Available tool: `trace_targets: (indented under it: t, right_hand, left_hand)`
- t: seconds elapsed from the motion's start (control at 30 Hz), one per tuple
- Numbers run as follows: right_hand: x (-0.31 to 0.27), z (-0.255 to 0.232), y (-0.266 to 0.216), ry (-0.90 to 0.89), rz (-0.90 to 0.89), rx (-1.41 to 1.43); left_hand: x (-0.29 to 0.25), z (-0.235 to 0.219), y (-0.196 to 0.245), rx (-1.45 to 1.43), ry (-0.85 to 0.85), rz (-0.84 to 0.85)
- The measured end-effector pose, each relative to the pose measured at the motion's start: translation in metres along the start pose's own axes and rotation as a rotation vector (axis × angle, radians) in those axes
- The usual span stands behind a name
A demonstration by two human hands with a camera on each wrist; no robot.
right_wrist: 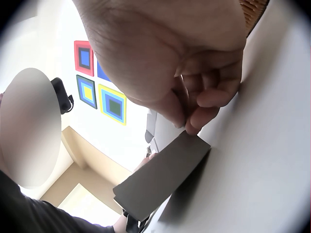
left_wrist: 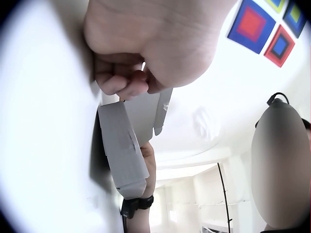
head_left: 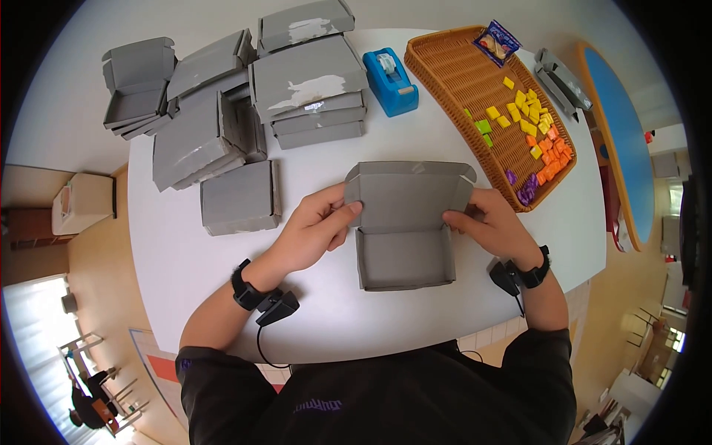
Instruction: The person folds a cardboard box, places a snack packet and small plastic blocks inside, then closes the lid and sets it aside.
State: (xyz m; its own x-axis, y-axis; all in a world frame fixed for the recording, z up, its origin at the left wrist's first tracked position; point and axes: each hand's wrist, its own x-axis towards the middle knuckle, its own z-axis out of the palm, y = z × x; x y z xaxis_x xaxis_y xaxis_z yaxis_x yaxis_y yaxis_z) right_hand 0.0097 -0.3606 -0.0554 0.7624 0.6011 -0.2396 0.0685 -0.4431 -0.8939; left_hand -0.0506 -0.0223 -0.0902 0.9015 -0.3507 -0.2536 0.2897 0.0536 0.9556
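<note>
A small grey cardboard box (head_left: 406, 259) stands on the white table in front of me, its lid (head_left: 408, 194) raised and its inside bare. My left hand (head_left: 315, 226) pinches the lid's left side, the thumb on the inner face and the other fingers curled behind. On the opposite side my right hand (head_left: 495, 226) pinches the lid's right edge the same way. In the left wrist view the box's outer wall (left_wrist: 124, 145) shows below the curled left hand (left_wrist: 150, 43). The right wrist view has the fingertips of the right hand (right_wrist: 165, 53) right at the box's corner (right_wrist: 163, 174).
Several stacked grey boxes (head_left: 308, 81) fill the back left, with another box (head_left: 239, 199) nearer. A blue tape dispenser (head_left: 391, 83) stands at the back. At right lies a wicker basket (head_left: 445, 70) with yellow, orange, green and purple wrapped pieces and a blue packet (head_left: 497, 42).
</note>
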Motion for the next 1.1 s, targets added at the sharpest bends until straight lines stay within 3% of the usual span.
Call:
trace_targets:
  t: [0.3, 0.5, 0.63, 0.93, 1.03, 1.1]
  right_hand:
    - [-0.001, -0.001, -0.006, 0.040, -0.074, -0.114]
    - [-0.004, -0.014, 0.010, -0.065, -0.161, -0.313]
    - [-0.003, -0.016, -0.001, -0.051, -0.078, -0.200]
    - [-0.004, -0.019, -0.005, -0.075, -0.131, -0.267]
    - [-0.012, -0.034, -0.026, 0.068, -0.167, -0.099]
    - [-0.012, -0.060, -0.042, 0.146, -0.127, -0.149]
  left_hand:
    - [0.004, -0.011, -0.003, -0.034, -0.096, 0.044]
    - [0.001, -0.005, 0.000, -0.093, -0.084, 0.063]
    - [-0.001, -0.007, -0.004, -0.006, -0.085, 0.038]
    - [-0.001, -0.003, 0.001, -0.012, -0.027, 0.033]
    - [0.001, -0.005, -0.004, -0.061, 0.014, 0.074]
    - [0.003, -0.001, -0.009, -0.125, 0.089, 0.088]
